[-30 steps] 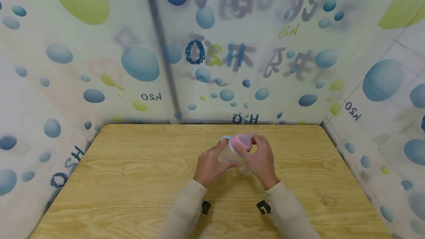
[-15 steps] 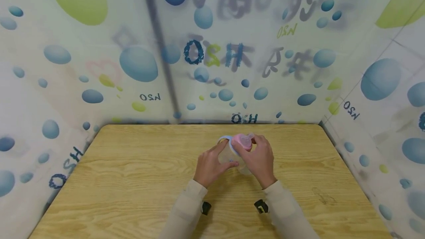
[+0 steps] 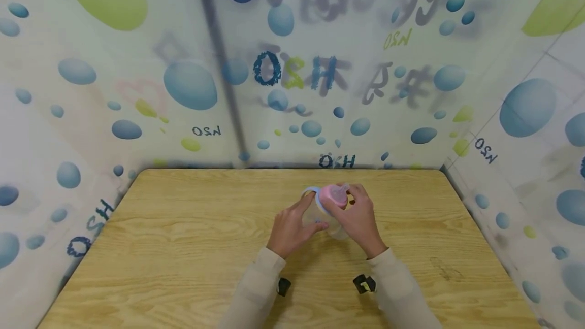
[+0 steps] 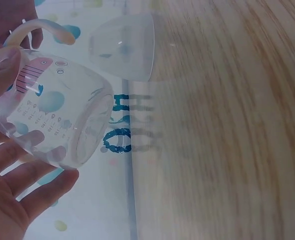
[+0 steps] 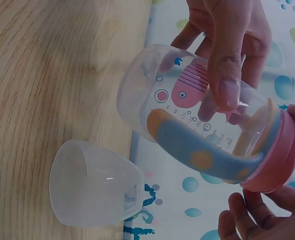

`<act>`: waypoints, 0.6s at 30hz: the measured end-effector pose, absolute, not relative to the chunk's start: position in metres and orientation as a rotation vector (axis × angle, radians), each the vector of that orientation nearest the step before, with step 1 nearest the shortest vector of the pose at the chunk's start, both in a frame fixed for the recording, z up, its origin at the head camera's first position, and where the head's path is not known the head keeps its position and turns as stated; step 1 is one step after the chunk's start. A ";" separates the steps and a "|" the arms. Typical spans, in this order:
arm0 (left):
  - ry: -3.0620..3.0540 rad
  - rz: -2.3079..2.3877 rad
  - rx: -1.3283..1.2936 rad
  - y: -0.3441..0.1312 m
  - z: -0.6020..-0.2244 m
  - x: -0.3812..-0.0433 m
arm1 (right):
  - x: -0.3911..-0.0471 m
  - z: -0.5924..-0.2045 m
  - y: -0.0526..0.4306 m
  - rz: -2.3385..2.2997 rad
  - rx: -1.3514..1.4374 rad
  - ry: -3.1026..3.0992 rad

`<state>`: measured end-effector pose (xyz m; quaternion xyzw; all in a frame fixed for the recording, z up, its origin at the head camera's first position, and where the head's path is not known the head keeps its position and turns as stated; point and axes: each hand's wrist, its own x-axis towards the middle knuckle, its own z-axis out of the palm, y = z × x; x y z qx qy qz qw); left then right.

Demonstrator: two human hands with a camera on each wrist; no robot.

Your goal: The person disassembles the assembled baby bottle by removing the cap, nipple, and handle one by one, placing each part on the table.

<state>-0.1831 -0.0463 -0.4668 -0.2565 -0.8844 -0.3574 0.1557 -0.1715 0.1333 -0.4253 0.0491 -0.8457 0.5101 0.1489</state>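
A clear baby bottle (image 5: 187, 100) with a pink fish print and measuring marks is held tilted above the table. My left hand (image 3: 292, 225) grips its body, thumb on the near side. At the top, the fingers and thumb of my right hand (image 3: 361, 217) hold the pink collar (image 3: 332, 194), from which a clear teat (image 3: 344, 187) sticks out. A blue handle (image 5: 197, 152) with orange spots curves off the neck beside the left hand. Below the bottle, a translucent dome cap (image 5: 95, 185) stands wide rim down on the table.
The light wooden table (image 3: 183, 248) is bounded by a back wall (image 3: 183, 131) and side walls with blue and green spots. A dark wrist mount (image 3: 364, 284) sits under the right sleeve and another (image 3: 283, 286) under the left.
My right wrist has moved slightly left and back, with its fingers staying on the pink collar. The left hand and the bottle hold nearly the same place.
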 end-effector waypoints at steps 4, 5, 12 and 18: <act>-2.524 -1.059 -0.751 -0.046 -0.467 -0.184 | -0.172 -0.423 0.134 1.490 0.176 -2.420; -2.519 -1.069 -0.756 -0.046 -0.467 -0.184 | -0.172 -0.423 0.134 1.497 0.182 -2.418; -2.523 -1.126 -0.778 -0.045 -0.469 -0.184 | -0.173 -0.425 0.138 1.555 0.238 -2.407; -2.524 -1.146 -0.789 -0.044 -0.466 -0.184 | -0.173 -0.422 0.141 1.608 0.295 -2.382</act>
